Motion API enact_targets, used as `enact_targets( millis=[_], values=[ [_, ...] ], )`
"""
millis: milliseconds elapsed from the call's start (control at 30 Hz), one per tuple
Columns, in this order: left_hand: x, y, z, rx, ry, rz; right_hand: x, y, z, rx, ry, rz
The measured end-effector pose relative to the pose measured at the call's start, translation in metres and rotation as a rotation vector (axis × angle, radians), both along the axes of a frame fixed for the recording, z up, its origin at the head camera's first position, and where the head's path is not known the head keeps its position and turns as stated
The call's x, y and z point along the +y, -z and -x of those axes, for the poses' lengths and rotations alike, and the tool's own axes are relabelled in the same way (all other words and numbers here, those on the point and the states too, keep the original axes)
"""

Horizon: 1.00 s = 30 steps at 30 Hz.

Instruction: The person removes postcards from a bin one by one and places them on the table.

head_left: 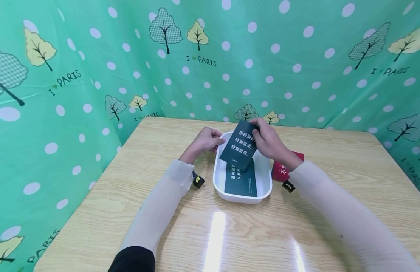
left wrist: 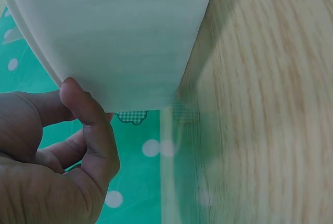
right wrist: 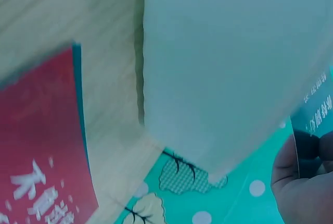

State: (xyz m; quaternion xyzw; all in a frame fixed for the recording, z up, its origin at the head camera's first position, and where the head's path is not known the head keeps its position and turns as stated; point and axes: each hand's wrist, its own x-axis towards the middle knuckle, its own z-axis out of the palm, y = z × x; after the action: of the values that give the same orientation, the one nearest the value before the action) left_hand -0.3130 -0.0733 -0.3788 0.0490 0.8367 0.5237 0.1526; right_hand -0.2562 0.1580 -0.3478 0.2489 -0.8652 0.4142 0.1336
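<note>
A white plastic tub [head_left: 220,190] with rounded corners stands on the table. My left hand [head_left: 207,140] pinches its far-left rim; in the left wrist view, that hand's [left wrist: 78,140] finger and thumb meet at the edge. Over the tub, my right hand [head_left: 267,139] holds a dark green card [head_left: 238,145] with white Chinese lettering, tilted. In the right wrist view, the right hand's [right wrist: 307,182] thumb and finger grip the card's [right wrist: 317,107] edge. Another dark green card [head_left: 242,183] lies inside the tub, partly covered by the held one.
A red card [head_left: 280,172] with white characters lies right of the tub, partly under my right forearm; a dark green edge shows beneath it. Black wrist straps [head_left: 198,180] show at both wrists. Behind the wooden table [head_left: 175,234] hangs a green dotted curtain [head_left: 203,75].
</note>
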Motion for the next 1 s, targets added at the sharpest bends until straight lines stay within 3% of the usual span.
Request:
enact_targets(
  millis=[267,567,767,1000],
  values=[
    [-0.001,0.002,0.001,0.019,-0.001,0.023,0.021,-0.010,0.003,-0.006,0.069,0.119],
    [-0.002,0.003,0.000,0.037,0.029,-0.008,0.054,-0.017,0.010,-0.049,0.250,0.229],
    [-0.001,0.003,0.000,0.039,0.017,-0.004,0.081,-0.019,0.020,-0.089,0.377,0.231],
    [-0.001,0.002,0.000,0.032,0.016,-0.004,0.109,0.001,0.026,-0.126,0.471,0.163]
  ],
)
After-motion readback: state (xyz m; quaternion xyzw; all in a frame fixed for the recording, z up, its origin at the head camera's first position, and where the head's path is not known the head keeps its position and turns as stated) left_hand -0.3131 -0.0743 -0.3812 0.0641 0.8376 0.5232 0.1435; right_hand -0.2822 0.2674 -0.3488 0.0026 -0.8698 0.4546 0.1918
